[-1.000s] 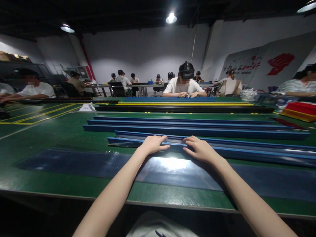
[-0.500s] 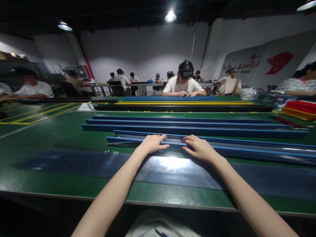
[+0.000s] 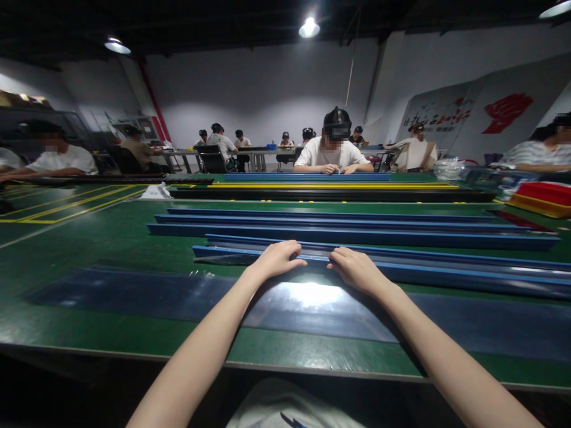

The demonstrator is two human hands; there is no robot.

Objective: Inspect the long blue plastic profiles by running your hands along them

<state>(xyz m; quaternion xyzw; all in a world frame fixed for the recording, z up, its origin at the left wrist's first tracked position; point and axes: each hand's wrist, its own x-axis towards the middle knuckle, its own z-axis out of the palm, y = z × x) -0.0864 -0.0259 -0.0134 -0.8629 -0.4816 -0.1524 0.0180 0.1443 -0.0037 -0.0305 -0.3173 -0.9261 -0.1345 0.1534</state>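
Note:
A long blue channel-shaped profile (image 3: 446, 271) lies across the green table in front of me. Over its near edge, left of middle, my left hand (image 3: 280, 259) is closed, fingers curled on the rim and thumb on the near side. My right hand (image 3: 355, 268) grips the same profile a short way to the right, its fingers bent in and its fingertips partly hidden. Between the hands a short stretch of the profile shows. Nearer to me, under my forearms, a wide strip of glossy clear film (image 3: 147, 297) is spread flat.
Beyond lie more blue profiles (image 3: 357, 235), then black lengths (image 3: 334, 195) and a yellow one (image 3: 334, 186). Across the table a person (image 3: 332, 151) in a white shirt sits with a blue profile. A red and yellow stack (image 3: 539, 199) is at the right. The near table edge (image 3: 312, 373) runs below my arms.
The fingers of both hands have curled in, from spread over the profile to closed on its edge. My right hand has shifted slightly left. The profiles look unmoved.

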